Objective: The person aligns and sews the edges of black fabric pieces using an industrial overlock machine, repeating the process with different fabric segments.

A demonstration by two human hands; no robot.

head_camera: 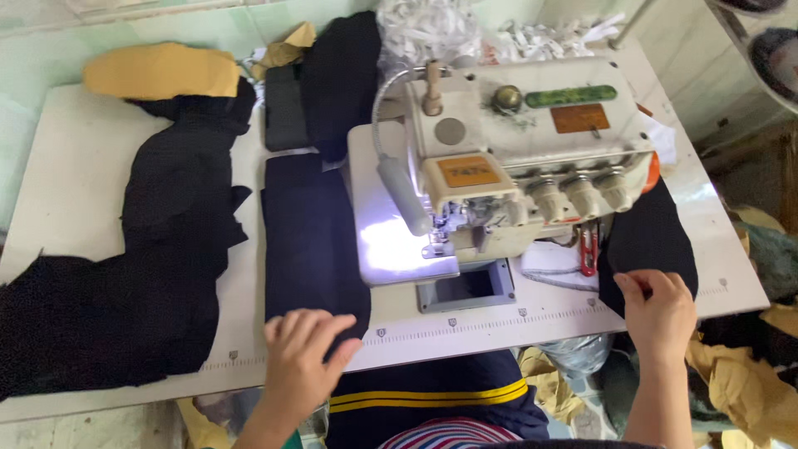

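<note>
Two hands are at the front edge of the white tabletop. Our left hand lies flat, fingers spread, pressed on the near end of a dark navy fabric panel that runs back from the front edge toward the middle, just left of the sewing machine. Our right hand sits near the front right corner, thumb and fingertips pinching the edge of a second dark fabric piece that lies to the right of the machine. Both pieces look plain, dark and matte; the left one is a long smooth rectangle. We see no containers. A large rumpled black cloth covers much of the left half and hangs past the left edge; a tan piece rests at the back left corner. Red-handled snips lie beside the machine base. Bare tabletop shows along the front edge between our hands, and in a strip between the black cloth and the navy panel.
</note>
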